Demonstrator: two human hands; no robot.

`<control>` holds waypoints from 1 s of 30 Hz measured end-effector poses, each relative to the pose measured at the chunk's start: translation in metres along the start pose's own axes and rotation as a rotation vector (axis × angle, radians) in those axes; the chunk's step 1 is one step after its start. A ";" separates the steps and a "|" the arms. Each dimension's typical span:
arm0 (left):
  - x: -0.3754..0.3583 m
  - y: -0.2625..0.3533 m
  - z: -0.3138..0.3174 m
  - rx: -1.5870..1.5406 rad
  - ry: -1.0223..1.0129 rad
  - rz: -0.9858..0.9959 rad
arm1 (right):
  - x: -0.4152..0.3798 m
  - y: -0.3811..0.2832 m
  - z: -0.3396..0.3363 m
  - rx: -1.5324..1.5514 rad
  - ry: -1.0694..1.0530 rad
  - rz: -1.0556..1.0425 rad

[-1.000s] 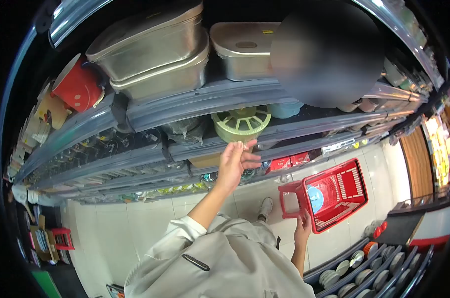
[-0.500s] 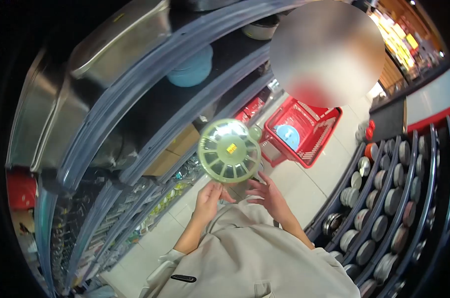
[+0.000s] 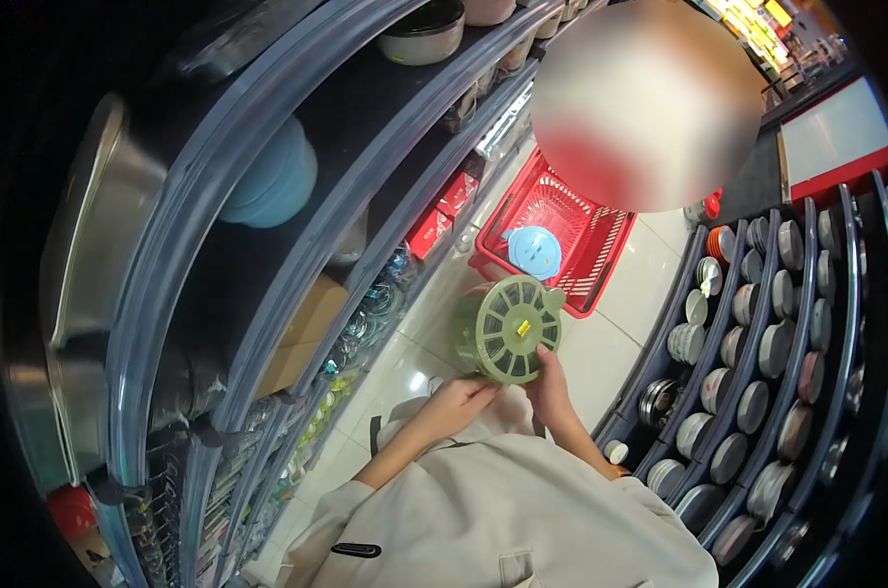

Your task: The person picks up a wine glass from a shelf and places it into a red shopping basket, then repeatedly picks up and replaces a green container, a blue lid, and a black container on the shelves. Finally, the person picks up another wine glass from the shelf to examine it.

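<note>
Both my hands hold a round green plastic container (image 3: pixel 508 323) in front of my body. Its lid has radiating see-through panels and a yellow sticker, and the lid is tilted towards me. At its lower edge, my left hand (image 3: pixel 459 404) has its fingers closed on the near side. My right hand (image 3: pixel 550 384) grips the right side, with the thumb lying over the lid's rim. The fingers under the container are hidden. Just beyond it stands a red shopping basket (image 3: pixel 601 263) with a light-blue lidded container (image 3: pixel 534 253) inside.
Shelves on the left carry a blue container (image 3: pixel 279 181), a dark-lidded pot (image 3: pixel 422 39), metal trays (image 3: pixel 111 225) and a cardboard box (image 3: pixel 302 333). Stacked dishes (image 3: pixel 687 343) fill the right-hand rack. A person, blurred, is beyond the basket. Pale floor tiles (image 3: pixel 611 314) lie between the shelves.
The green container has moved right and lower, and its lid has turned. My right hand, earlier apart with spread fingers, now grips its side. The view has shifted along the shelves.
</note>
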State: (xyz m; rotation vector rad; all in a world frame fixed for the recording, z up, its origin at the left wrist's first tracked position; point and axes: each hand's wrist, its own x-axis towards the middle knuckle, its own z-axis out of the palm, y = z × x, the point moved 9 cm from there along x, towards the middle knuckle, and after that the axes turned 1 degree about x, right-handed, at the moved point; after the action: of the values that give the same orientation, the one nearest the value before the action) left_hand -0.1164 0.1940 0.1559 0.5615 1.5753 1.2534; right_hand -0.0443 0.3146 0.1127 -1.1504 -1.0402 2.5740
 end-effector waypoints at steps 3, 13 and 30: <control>0.028 0.015 -0.001 0.238 0.043 0.093 | 0.028 -0.039 -0.026 -0.157 0.097 -0.089; 0.102 0.049 -0.017 0.454 0.207 0.057 | 0.181 -0.154 -0.114 -0.084 0.227 -0.071; 0.120 0.022 -0.030 0.378 0.353 -0.393 | 0.423 -0.111 -0.219 -0.030 0.283 0.058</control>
State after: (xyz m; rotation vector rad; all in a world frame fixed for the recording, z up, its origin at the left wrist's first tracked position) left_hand -0.1943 0.2872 0.1252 0.2450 2.1207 0.7871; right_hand -0.2030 0.6773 -0.1752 -1.5188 -0.9946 2.3506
